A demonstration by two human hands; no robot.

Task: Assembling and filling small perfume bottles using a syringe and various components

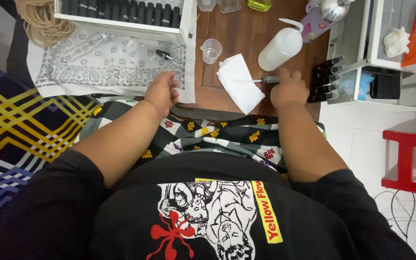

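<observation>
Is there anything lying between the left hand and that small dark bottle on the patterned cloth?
Nothing visible does. The left hand rests as a loose fist on the patterned cloth, and the small dark bottle lies just beyond its knuckles with only bare cloth between them.

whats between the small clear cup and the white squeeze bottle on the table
In the head view, bare brown tabletop separates the small clear cup from the white squeeze bottle. The folded white tissue sits just below that gap, nearer the right hand.
</observation>
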